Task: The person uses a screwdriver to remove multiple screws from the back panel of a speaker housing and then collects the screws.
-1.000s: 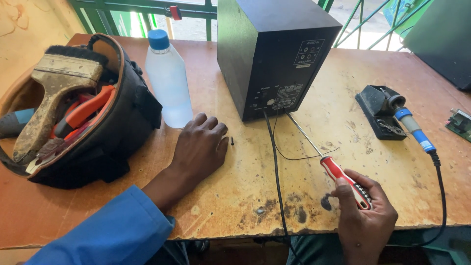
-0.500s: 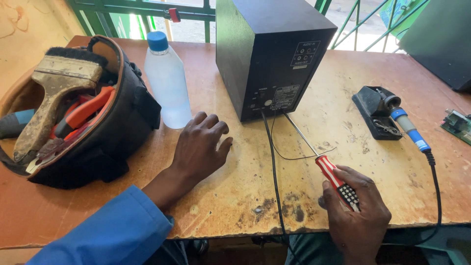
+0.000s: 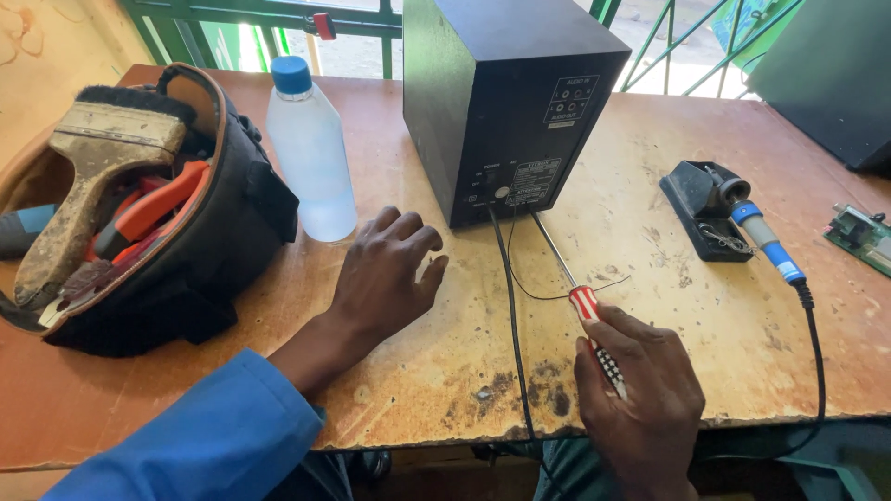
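A black speaker box (image 3: 506,97) stands upright at the back middle of the worn wooden table (image 3: 687,306), its rear panel facing me. My right hand (image 3: 640,394) grips a screwdriver (image 3: 580,297) with a red and white handle; its thin shaft points up toward the lower rear edge of the speaker. My left hand (image 3: 385,274) rests flat on the table, fingers slightly spread, just left of the speaker and below a plastic bottle (image 3: 311,153). A black cable (image 3: 510,315) runs from the speaker toward me, off the table's front edge.
A black tool bag (image 3: 186,232) at the left holds a worn paint brush (image 3: 88,176) and orange-handled pliers (image 3: 148,209). A soldering iron (image 3: 761,237) with a blue grip lies on its black stand (image 3: 696,204) at the right. A small circuit board (image 3: 858,237) sits at the far right.
My right hand has moved the screwdriver up and left, bringing its tip close to the speaker's rear base. My left hand has shifted slightly toward the speaker.
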